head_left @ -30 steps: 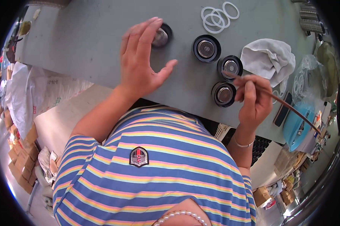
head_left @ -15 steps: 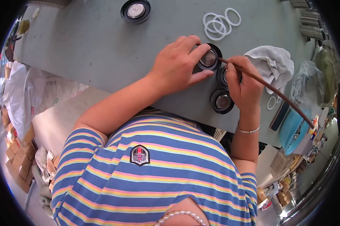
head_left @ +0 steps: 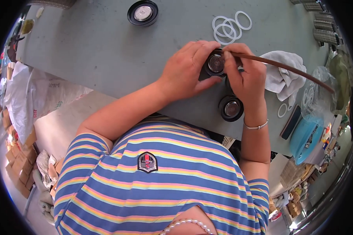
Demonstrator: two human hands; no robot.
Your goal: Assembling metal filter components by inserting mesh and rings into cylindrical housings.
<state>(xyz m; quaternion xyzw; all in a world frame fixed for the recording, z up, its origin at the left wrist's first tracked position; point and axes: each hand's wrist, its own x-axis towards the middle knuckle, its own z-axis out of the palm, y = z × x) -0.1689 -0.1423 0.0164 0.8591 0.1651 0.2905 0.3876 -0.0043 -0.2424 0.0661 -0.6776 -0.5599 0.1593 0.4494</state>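
A grey-green table (head_left: 86,58) took up most of the view, with the person's striped shirt (head_left: 157,188) against its near edge. Toward the right side sat a blue basin (head_left: 295,143), and farther in lay a crumpled pale cloth (head_left: 284,70). The left hand (head_left: 186,70) was half curled, fingers and thumb spread around a black cap and gripping it from the left. The right hand (head_left: 247,76), closed in a pinch, had hold of a long brown stick (head_left: 290,68) whose near end reached the cap's upper rim; whether it touched, I could not tell. That black cap (head_left: 215,63) stood on the table between the hands, its perforated metal centre facing up. A second cap (head_left: 231,108) lay nearer the body, a third cap (head_left: 142,14) well apart at the far side. Four thin white rings (head_left: 225,43) lay just beyond the fingers, three overlapping.
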